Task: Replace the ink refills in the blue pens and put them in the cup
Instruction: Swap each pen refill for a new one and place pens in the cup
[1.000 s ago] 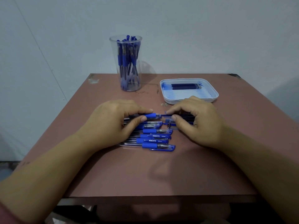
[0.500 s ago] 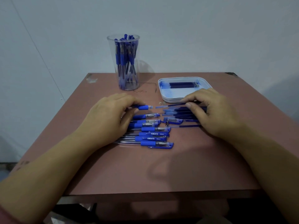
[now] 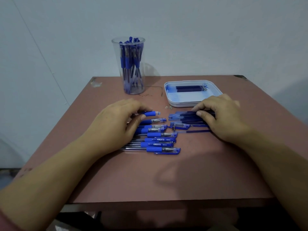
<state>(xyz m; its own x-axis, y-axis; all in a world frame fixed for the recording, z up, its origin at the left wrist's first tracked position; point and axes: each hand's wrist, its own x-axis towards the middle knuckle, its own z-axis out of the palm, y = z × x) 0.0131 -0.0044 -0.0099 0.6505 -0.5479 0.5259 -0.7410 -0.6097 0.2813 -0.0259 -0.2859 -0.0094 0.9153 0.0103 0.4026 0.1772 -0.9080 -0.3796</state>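
Bench: the brown bench (image 3: 150, 180) carries everything here.
Left hand: the left hand (image 3: 115, 124) has its thumb and fingers curled round one pen barrel (image 3: 150, 113). The blue grip end sticks out to the right of the fingers and has no cap on it.
Pens on the bench: seven blue pens (image 3: 161, 140) lie side by side in a row, just nearer than the held barrel. Their back ends are under the left hand and their caps point right.
Cup: one clear cup (image 3: 133, 87) stands upright at the back of the bench, well apart from the left hand.
Pens in the cup: the standing pens (image 3: 126, 62) are packed too tight to count.
Metal tip: one small tip (image 3: 173, 129) lies between the pen row and the right hand.
Cap: one clear blue cap (image 3: 181, 125) lies just beside the tip.
Loose refills: a small pile of loose refills (image 3: 188, 116) lies in front of the tray. I cannot count them.
Tray: one white tray (image 3: 193, 105) sits at the back right. It holds about five dark tray refills (image 3: 190, 88) side by side.
Single refill: one thin refill (image 3: 196, 131) lies alone, nearest of the pile.
Right hand: the right hand (image 3: 221, 117) pinches the loose refills between thumb and fingers, just in front of the tray.
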